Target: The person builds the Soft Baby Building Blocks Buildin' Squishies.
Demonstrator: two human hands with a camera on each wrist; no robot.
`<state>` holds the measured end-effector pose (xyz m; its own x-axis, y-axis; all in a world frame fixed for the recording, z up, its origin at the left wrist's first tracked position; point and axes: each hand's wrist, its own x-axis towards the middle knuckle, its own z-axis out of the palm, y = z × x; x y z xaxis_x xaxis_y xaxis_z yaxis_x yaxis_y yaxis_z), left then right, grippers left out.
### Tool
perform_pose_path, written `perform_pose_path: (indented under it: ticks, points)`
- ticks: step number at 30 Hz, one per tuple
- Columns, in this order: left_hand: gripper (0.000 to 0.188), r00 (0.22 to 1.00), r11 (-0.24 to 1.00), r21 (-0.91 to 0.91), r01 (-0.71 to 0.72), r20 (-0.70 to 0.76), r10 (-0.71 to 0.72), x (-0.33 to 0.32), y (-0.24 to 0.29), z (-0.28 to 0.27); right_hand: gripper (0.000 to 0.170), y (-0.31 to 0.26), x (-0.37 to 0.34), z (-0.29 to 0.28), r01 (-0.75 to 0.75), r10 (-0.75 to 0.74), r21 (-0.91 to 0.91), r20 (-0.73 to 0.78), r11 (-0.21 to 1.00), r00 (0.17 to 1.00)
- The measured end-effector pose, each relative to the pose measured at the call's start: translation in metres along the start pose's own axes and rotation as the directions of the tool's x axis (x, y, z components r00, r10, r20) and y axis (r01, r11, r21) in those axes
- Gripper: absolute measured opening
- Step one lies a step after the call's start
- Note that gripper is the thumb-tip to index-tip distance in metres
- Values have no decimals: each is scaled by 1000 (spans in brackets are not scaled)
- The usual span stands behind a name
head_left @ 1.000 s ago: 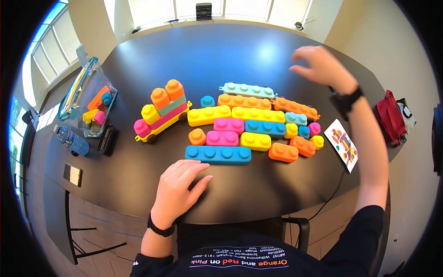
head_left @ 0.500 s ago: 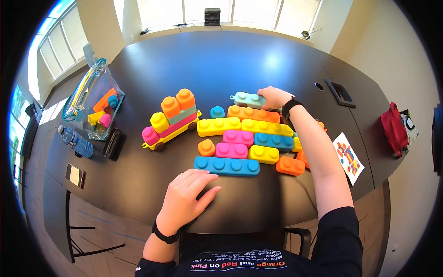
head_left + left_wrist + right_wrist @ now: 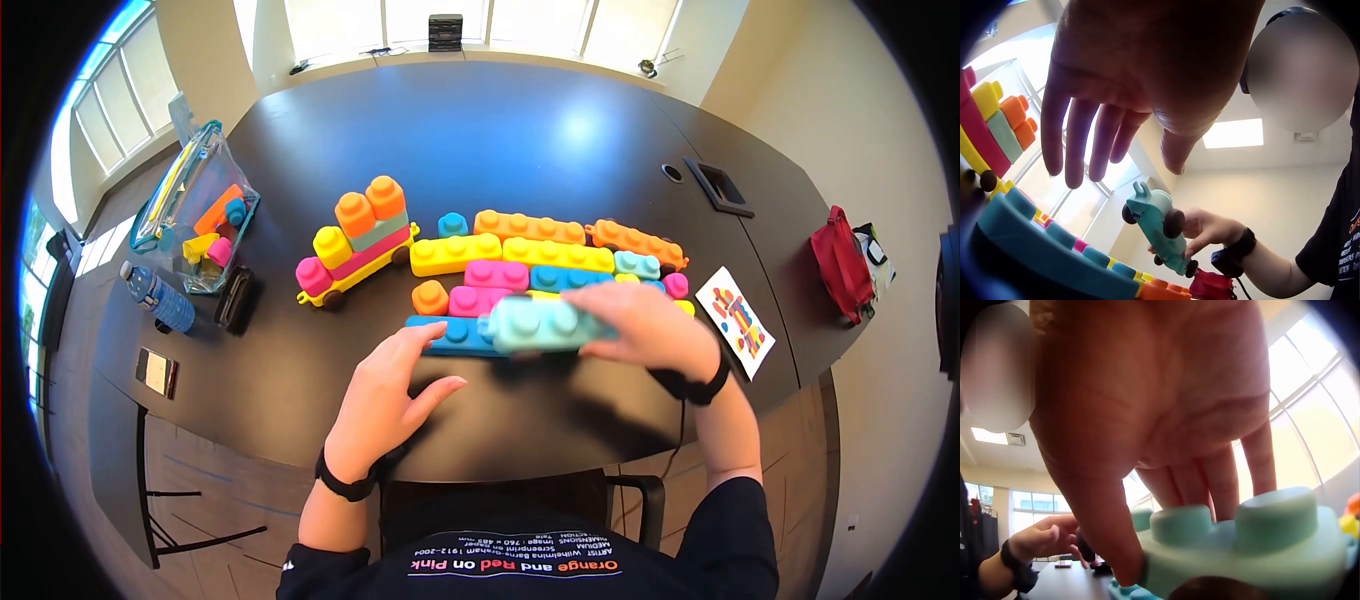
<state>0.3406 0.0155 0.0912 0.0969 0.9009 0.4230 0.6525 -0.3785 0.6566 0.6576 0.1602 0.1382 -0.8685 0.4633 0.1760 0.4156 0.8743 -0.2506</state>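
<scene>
Gripping a pale mint, studded plastic block on dark wheels, the right hand is pinching its right end between thumb and fingers. The block is hanging above the near side of the dark, smooth surface, its small hook pointing left and its body partly covering a long blue studded block. The left hand is holding nothing; its fingers are stretching loosely toward the blue block's left end, though whether they are touching it I cannot tell. Beyond the blue block, rows of bright studded blocks are lying close together, with two long yellow blocks end to end and an orange wheeled block at the far right. A stacked, yellow-based toy wagon is standing left of the rows. A white printed card is lying to the right, and a clear blue-edged bag is standing at the far left.
</scene>
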Motion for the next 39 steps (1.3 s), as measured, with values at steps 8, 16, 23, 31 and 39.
perform_pose_path:
  ticks: [8, 16, 23, 31, 39]
  points:
    - [63, 943, 998, 41, -55, 332, 39, -6, 11, 20, 61, -42, -28, 62, -33, 40, -55, 129, 998, 991]
    - [55, 931, 973, 187, -135, 360, 60, -10, 12, 45, 61, -52, -38, 80, -96, 97, -34, 37, 995, 995]
    - [49, 934, 947, 289, -143, 355, 32, -9, 10, 40, 42, -48, -70, 76, -266, 287, 136, -162, 954, 944]
    - [47, 946, 957, 278, -78, 323, -17, -13, 11, 32, 33, -55, -70, 79, -346, 394, 280, -138, 895, 909]
    - [46, 943, 976, 215, -18, 328, -55, -13, 9, 31, 26, -53, -67, 82, -293, 341, 262, -160, 920, 926]
